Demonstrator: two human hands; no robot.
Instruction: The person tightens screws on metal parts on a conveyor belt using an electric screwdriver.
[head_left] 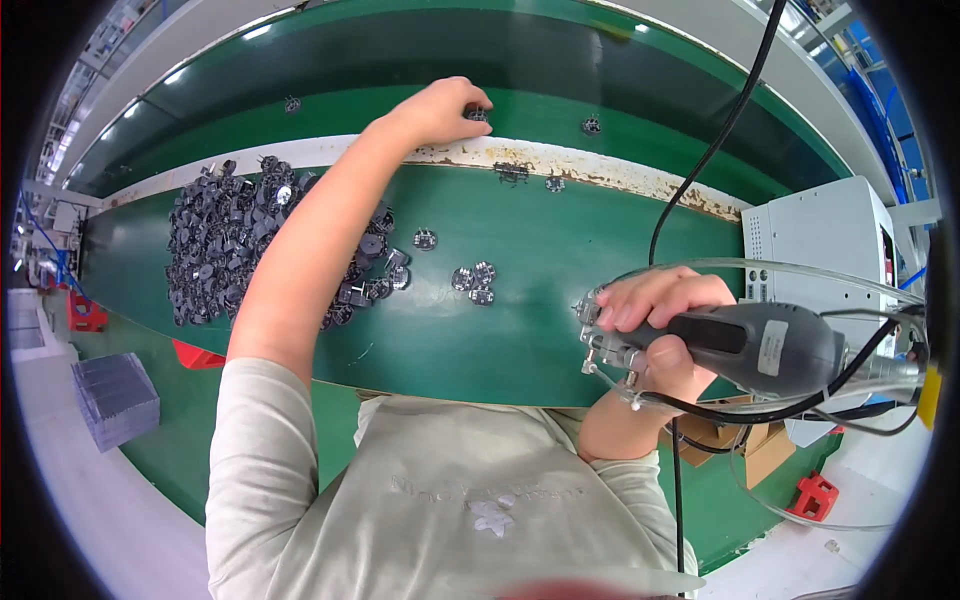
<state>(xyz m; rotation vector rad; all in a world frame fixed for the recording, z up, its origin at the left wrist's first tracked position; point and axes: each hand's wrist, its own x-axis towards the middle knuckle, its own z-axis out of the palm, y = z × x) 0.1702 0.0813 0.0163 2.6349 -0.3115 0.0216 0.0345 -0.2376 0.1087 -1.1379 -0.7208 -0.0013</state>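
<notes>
My left hand (438,112) reaches across to the far green belt, its thumb and fingers closed around a small dark round part (478,115). In my right hand (668,305) is a grey power screwdriver (785,345), gripped round its body and held above the bench's right side. Its metal nose (612,350) points left, and clear tubes and a black cable run to it. Three small round parts (482,297) lie together mid-bench, with a single part (425,239) just beyond them. My left forearm partly hides a big heap of dark parts (215,240).
A chipped white rail (590,165) separates the green bench (400,345) from the belt (375,112). More parts sit on the belt, including one on the right (592,125). A white machine (815,240) stands at the right end. A black cable (715,145) hangs across the belt.
</notes>
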